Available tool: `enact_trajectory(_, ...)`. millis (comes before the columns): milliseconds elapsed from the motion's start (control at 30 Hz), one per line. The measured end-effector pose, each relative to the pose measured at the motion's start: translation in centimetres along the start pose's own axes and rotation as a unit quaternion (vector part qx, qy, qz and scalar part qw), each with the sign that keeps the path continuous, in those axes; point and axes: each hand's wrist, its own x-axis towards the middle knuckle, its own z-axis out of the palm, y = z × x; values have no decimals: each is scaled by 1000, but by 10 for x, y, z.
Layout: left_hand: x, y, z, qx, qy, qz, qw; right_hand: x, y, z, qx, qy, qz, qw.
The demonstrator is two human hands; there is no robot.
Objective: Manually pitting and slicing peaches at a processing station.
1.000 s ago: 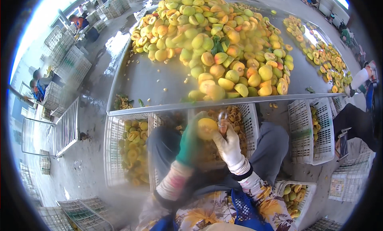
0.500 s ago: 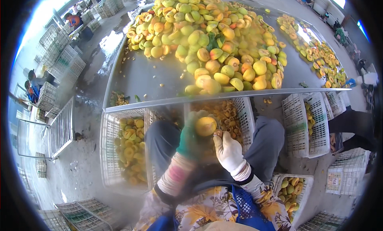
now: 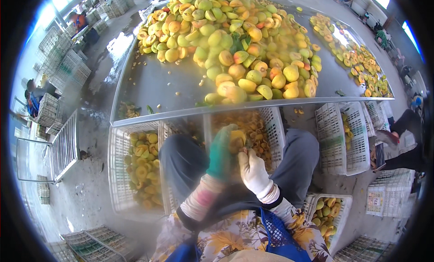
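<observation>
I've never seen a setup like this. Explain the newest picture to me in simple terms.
There is no machine here: a seated person works with two gloved hands. The view comes from the left of two wide cameras worn on the head, looking down, so straight edges bend near the rim.

The left hand, in green, holds a yellow fruit. The right hand, in white, is close by it; anything between its fingertips is too small and hazy to make out.

Ahead, a metal table bears a heap of fruit, some of it halved, with more halves spread along the right. A white crate of fruit stands to the left.
</observation>
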Motion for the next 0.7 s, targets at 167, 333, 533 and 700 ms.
enact_trajectory(167, 1, 22, 18, 234, 26, 159, 959, 0, 20, 8, 83, -74, 39, 993)
enact_trajectory(333, 10, 12, -10, 338, 34, 230, 912, 28, -34, -25, 350, -273, 417, 793)
enact_trajectory(533, 18, 68, -14, 21, -154, -125, 980, 19, -16, -20, 420, -313, 347, 778)
enact_trajectory(700, 18, 49, -13, 59, -83, -70, 992, 21, -17, -30, 494, -352, 355, 711)
